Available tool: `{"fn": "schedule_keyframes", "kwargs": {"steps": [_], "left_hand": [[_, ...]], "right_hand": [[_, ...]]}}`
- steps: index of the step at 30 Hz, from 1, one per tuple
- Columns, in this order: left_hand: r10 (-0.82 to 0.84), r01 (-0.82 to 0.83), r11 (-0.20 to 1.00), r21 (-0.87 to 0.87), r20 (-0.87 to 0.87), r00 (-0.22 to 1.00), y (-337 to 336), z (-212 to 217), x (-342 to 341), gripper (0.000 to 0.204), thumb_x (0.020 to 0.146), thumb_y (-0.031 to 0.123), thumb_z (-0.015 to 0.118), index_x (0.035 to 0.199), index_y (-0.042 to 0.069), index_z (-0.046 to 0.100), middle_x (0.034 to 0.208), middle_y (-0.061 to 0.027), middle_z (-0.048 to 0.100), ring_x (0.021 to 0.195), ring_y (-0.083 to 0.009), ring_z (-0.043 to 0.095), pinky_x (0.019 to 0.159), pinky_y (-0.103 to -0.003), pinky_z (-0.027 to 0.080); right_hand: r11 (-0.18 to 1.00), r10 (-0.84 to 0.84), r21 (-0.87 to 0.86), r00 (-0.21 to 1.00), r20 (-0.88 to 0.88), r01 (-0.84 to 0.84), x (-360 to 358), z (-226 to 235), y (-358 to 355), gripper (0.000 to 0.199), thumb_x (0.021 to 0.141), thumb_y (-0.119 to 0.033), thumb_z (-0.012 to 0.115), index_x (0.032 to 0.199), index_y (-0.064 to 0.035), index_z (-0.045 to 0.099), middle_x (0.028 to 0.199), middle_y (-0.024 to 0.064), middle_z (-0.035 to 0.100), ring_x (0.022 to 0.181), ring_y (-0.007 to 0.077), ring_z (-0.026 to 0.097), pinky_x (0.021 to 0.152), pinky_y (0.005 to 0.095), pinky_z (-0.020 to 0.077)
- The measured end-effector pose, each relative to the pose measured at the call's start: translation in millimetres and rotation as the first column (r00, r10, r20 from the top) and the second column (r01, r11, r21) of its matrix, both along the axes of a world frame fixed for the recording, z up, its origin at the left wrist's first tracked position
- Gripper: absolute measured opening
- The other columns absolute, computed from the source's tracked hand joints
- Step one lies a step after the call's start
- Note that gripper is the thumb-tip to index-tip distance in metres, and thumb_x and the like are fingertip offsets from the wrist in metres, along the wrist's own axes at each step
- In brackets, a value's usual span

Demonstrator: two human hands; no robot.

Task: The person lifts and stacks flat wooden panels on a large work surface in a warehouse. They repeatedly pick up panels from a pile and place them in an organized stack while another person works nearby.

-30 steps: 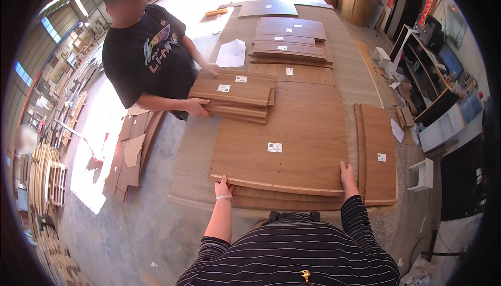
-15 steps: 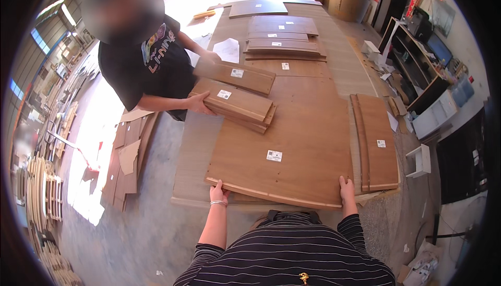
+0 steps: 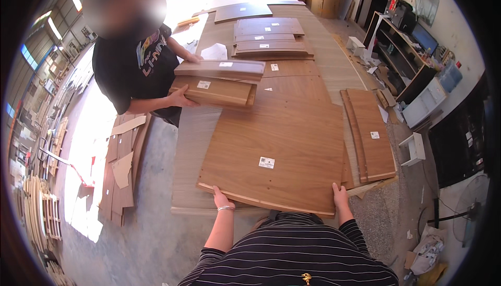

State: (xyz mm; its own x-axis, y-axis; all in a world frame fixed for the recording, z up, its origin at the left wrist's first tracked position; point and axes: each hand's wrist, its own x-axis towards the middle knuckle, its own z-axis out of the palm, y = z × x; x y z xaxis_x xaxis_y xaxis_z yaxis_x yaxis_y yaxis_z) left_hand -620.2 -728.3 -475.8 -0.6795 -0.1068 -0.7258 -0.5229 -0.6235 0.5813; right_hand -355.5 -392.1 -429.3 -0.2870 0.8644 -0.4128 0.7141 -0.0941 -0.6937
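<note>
A large brown wooden panel [image 3: 276, 134] with a white label lies in front of me, its near edge against my body. My left hand [image 3: 223, 199] grips the near left corner, thumb on top and fingers underneath. At the near right corner my right hand [image 3: 340, 196] is closed on the same panel, thumb up along its side. Beneath it another brown panel [image 3: 300, 85] shows at the far end and along the right side. Across the table to the left, a co-worker's hands [image 3: 180, 97] hold narrow wooden boards [image 3: 222, 92] over the big panel's far left corner.
Narrow boards [image 3: 369, 129] lie at the table's right edge. Stacked labelled boards [image 3: 269, 38] sit farther back on the corrugated table covering [image 3: 188, 166]. Left of the table, cardboard and boards [image 3: 122, 166] lie on the floor. A shelf unit [image 3: 399, 51] and a small white stool [image 3: 412, 149] stand right.
The large panel has come toward me and turned slightly, uncovering more of the panel beneath. The co-worker's upper board has tilted, and their boards have shifted left.
</note>
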Motion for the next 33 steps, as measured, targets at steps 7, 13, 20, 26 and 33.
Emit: {"fn": "schedule_keyframes", "kwargs": {"steps": [7, 13, 20, 26, 33], "left_hand": [[-0.056, 0.059, 0.994, 0.087, -0.038, 0.998, 4, 8, 21, 0.048, 0.084, 0.034, 0.054, 0.121, 0.009, 0.037, 0.116, -0.0067, 0.048, 0.103, -0.0237, 0.049, 0.084, -0.041, 0.044], [-0.067, 0.034, 0.947, 0.318, 0.092, 0.994, 3, 15, 12, 0.041, 0.081, 0.030, 0.060, 0.114, 0.009, 0.047, 0.114, -0.0064, 0.053, 0.103, -0.0253, 0.051, 0.087, -0.042, 0.043], [-0.204, 0.191, 0.926, 0.326, 0.008, 0.979, -14, 23, 37, 0.036, 0.084, 0.026, 0.057, 0.113, 0.006, 0.048, 0.111, -0.0067, 0.055, 0.104, -0.0236, 0.051, 0.090, -0.038, 0.043], [-0.337, 0.331, 0.881, 0.339, -0.040, 0.940, 7, 38, 31, 0.036, 0.084, 0.024, 0.056, 0.114, 0.005, 0.047, 0.112, -0.0072, 0.054, 0.104, -0.0225, 0.052, 0.090, -0.037, 0.043], [-0.502, 0.513, 0.717, 0.473, -0.160, 0.850, 112, 75, 28, 0.037, 0.085, 0.022, 0.055, 0.115, 0.003, 0.046, 0.114, -0.0085, 0.053, 0.105, -0.0242, 0.050, 0.092, -0.037, 0.040]], "right_hand": [[0.993, -0.081, -0.095, 0.988, -0.133, 0.069, -3, -22, 9, 0.046, 0.085, -0.041, 0.049, 0.097, 0.0035, 0.053, 0.095, 0.0141, 0.058, 0.087, 0.0206, 0.054, 0.074, 0.0324, 0.0432], [0.985, -0.169, -0.069, 0.968, -0.186, 0.159, -7, -41, 26, 0.050, 0.087, -0.041, 0.046, 0.095, 0.0076, 0.055, 0.092, 0.0145, 0.060, 0.083, 0.0206, 0.055, 0.073, 0.0328, 0.0429], [0.990, -0.106, 0.098, 0.993, 0.048, 0.101, 6, -1, 11, 0.053, 0.087, -0.044, 0.041, 0.085, 0.0065, 0.059, 0.082, 0.0224, 0.061, 0.081, 0.0344, 0.057, 0.071, 0.0381, 0.0424], [0.936, -0.312, 0.157, 0.949, -0.049, 0.316, 56, -9, -8, 0.050, 0.088, -0.041, 0.042, 0.085, 0.0064, 0.059, 0.080, 0.0198, 0.061, 0.076, 0.0292, 0.057, 0.070, 0.0359, 0.0423], [0.802, -0.567, 0.036, 0.779, -0.269, 0.596, 124, -7, -2, 0.050, 0.089, -0.041, 0.042, 0.085, 0.0063, 0.058, 0.082, 0.0104, 0.062, 0.075, 0.0171, 0.056, 0.069, 0.0309, 0.0432]]}}
